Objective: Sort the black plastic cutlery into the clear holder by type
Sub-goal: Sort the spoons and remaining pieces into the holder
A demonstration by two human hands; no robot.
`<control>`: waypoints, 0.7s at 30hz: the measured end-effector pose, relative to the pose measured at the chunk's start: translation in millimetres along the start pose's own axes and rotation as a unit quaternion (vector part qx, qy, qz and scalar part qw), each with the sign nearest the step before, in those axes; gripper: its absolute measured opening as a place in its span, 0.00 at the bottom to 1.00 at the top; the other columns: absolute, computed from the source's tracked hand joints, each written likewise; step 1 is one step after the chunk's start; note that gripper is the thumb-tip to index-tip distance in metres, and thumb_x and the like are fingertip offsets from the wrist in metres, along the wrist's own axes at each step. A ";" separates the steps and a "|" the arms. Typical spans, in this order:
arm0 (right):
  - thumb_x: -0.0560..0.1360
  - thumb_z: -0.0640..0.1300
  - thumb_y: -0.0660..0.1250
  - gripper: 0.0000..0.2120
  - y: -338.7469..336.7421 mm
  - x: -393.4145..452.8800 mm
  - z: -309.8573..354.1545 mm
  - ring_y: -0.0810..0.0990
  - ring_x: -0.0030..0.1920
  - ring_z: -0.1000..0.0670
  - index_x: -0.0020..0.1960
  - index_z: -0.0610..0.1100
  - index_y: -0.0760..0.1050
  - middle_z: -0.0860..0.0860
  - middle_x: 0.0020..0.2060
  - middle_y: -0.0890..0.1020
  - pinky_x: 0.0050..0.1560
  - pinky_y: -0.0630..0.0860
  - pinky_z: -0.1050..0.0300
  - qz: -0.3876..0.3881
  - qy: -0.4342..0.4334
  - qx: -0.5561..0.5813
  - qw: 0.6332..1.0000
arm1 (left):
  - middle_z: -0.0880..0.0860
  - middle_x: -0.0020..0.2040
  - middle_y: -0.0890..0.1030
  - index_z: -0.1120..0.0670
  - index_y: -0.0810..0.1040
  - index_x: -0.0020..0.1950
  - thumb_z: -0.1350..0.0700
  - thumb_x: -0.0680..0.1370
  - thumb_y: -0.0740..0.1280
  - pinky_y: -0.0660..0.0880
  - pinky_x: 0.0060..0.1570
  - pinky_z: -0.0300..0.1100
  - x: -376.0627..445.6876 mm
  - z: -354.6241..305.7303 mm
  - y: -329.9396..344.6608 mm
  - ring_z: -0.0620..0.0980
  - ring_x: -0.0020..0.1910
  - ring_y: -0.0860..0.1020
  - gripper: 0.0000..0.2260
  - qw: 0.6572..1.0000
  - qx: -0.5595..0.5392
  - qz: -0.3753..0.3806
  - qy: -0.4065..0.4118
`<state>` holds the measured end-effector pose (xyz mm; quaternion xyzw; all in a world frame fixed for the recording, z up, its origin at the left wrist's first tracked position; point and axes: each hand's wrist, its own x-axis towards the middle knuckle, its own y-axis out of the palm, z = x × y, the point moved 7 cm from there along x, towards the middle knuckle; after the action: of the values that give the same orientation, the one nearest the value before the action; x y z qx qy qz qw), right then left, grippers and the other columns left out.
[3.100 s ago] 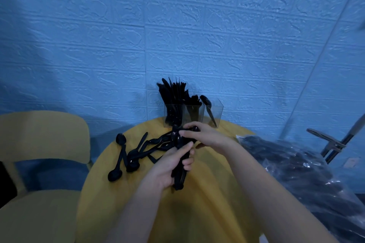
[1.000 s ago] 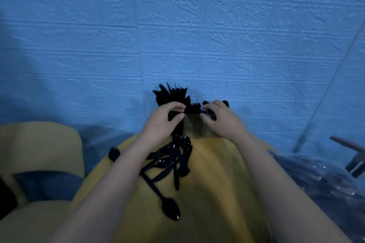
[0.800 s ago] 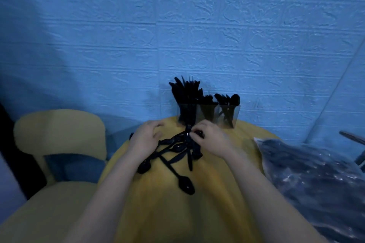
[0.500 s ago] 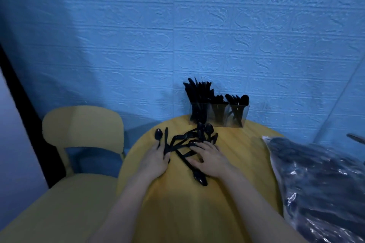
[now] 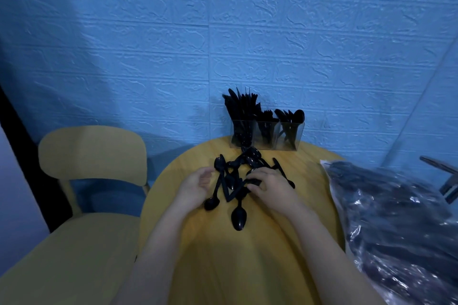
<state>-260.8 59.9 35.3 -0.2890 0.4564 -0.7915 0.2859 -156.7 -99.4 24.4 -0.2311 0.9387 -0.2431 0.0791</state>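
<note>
You pulled both hands back from the clear holder [image 5: 266, 135] to the spoon pile [image 5: 238, 181]; right hand [image 5: 271, 184] pinched spoons, left hand [image 5: 195, 187] loosely spread beside them. Next batch started.

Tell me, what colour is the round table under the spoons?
Yellow, with a faint wood-like grain. The table shows best in the head view, the only one given.

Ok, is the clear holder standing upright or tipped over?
Upright. The clear holder stands on the table by the wall, its three compartments holding black cutlery that sticks up out of the top.
</note>
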 end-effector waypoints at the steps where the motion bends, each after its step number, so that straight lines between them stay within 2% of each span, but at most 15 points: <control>1: 0.79 0.50 0.63 0.16 1.3 -0.9 4.6 0.69 0.65 0.52 0.64 0.47 0.75 0.53 0.63 0.74 0.66 0.65 0.59 -0.011 -0.009 0.006 1.000 | 0.53 0.66 0.73 0.51 0.70 0.68 0.65 0.79 0.62 0.69 0.54 0.33 -4.3 1.1 -1.7 0.44 0.58 0.71 0.19 1.000 0.020 0.013 0.004; 4: 0.78 0.49 0.64 0.12 5.4 -4.7 14.2 0.72 0.59 0.52 0.59 0.46 0.79 0.53 0.56 0.77 0.63 0.68 0.56 -0.049 -0.026 0.011 0.998 | 0.48 0.63 0.72 0.49 0.69 0.69 0.53 0.74 0.71 0.67 0.55 0.33 -18.1 5.6 2.2 0.43 0.59 0.71 0.24 0.993 0.113 0.042 0.007; 8: 0.78 0.48 0.65 0.11 8.6 -8.1 17.0 0.72 0.56 0.53 0.58 0.47 0.79 0.53 0.53 0.78 0.62 0.68 0.55 -0.066 -0.035 0.020 0.997 | 0.49 0.61 0.76 0.50 0.71 0.67 0.56 0.73 0.72 0.68 0.56 0.32 -24.5 4.8 7.8 0.42 0.55 0.73 0.23 0.988 0.147 0.028 0.026; 11: 0.78 0.48 0.64 0.11 10.5 -10.1 16.5 0.72 0.56 0.54 0.58 0.48 0.79 0.55 0.53 0.77 0.63 0.67 0.57 -0.058 -0.036 0.023 0.997 | 0.49 0.57 0.78 0.49 0.72 0.66 0.60 0.74 0.71 0.68 0.50 0.30 -24.3 4.0 5.6 0.41 0.50 0.74 0.21 0.992 0.124 0.019 0.029; 14: 0.79 0.47 0.63 0.11 8.8 -11.9 14.8 0.72 0.56 0.55 0.58 0.47 0.79 0.55 0.53 0.77 0.63 0.68 0.56 -0.062 -0.031 0.043 0.997 | 0.50 0.50 0.77 0.51 0.73 0.65 0.63 0.75 0.69 0.67 0.40 0.27 -22.3 7.3 -6.3 0.43 0.45 0.74 0.19 0.995 0.092 -0.041 0.016; 16: 0.79 0.45 0.62 0.10 6.3 -12.8 12.3 0.73 0.56 0.54 0.57 0.46 0.79 0.54 0.53 0.78 0.62 0.69 0.57 -0.070 -0.026 0.057 0.996 | 0.53 0.50 0.78 0.53 0.73 0.64 0.64 0.76 0.67 0.67 0.37 0.27 -21.7 13.4 -17.7 0.45 0.45 0.74 0.18 0.994 0.050 -0.095 -0.002; 18: 0.79 0.44 0.63 0.10 4.0 -14.5 10.0 0.74 0.56 0.53 0.57 0.45 0.80 0.53 0.53 0.78 0.61 0.69 0.59 -0.074 -0.018 0.065 0.995 | 0.53 0.52 0.80 0.53 0.75 0.62 0.63 0.77 0.66 0.68 0.39 0.31 -23.5 17.3 -31.2 0.46 0.46 0.75 0.14 0.986 0.040 -0.161 -0.006; 21: 0.78 0.45 0.64 0.10 0.8 -15.6 9.3 0.73 0.56 0.55 0.56 0.46 0.80 0.54 0.52 0.78 0.57 0.68 0.65 -0.080 -0.009 0.074 0.994 | 0.48 0.48 0.78 0.53 0.77 0.57 0.61 0.78 0.65 0.68 0.44 0.38 -29.1 16.1 -50.7 0.46 0.45 0.75 0.09 0.964 0.054 -0.259 0.012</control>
<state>-243.5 65.5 35.4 -0.3097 0.3699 -0.8405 0.2464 -106.9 -131.7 36.4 -0.4584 0.8334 -0.3084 0.0148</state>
